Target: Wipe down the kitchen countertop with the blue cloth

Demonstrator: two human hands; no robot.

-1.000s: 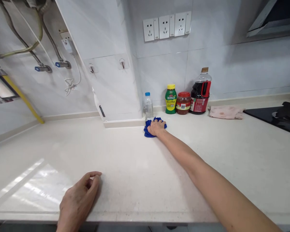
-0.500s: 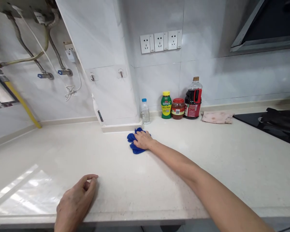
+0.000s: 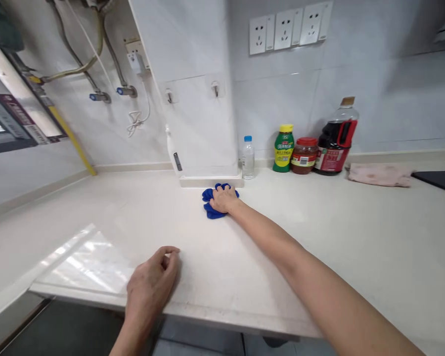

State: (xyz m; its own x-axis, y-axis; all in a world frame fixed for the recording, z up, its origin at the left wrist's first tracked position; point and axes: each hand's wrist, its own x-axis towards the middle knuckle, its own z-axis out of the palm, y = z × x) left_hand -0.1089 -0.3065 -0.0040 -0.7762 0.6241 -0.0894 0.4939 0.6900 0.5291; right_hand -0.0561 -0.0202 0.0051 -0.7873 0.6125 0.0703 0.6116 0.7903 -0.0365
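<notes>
My right hand (image 3: 224, 199) presses a crumpled blue cloth (image 3: 214, 212) onto the white countertop (image 3: 282, 198), just in front of the base of the tiled pillar (image 3: 196, 128). Its fingers are bent over the cloth, which shows on both sides of them. Near the counter's front edge, my left hand (image 3: 154, 277) rests on its side with fingers curled and thumb close to the index finger. Nothing shows in it. A clear bottle with a blue cap (image 3: 248, 159) stands beside the pillar, behind my right hand.
Along the back wall stand a green squeeze bottle (image 3: 284, 149), a red-lidded jar (image 3: 304, 155) and a big bottle of dark liquid (image 3: 335, 141). A folded pink cloth (image 3: 380, 175) lies right of them, near the black cooktop (image 3: 441, 180). A white bottle (image 3: 174, 153) stands against the pillar's left side.
The view has turned left. My right hand and the blue cloth have slid a little left along the pillar's base. My left hand keeps its curled pose.
</notes>
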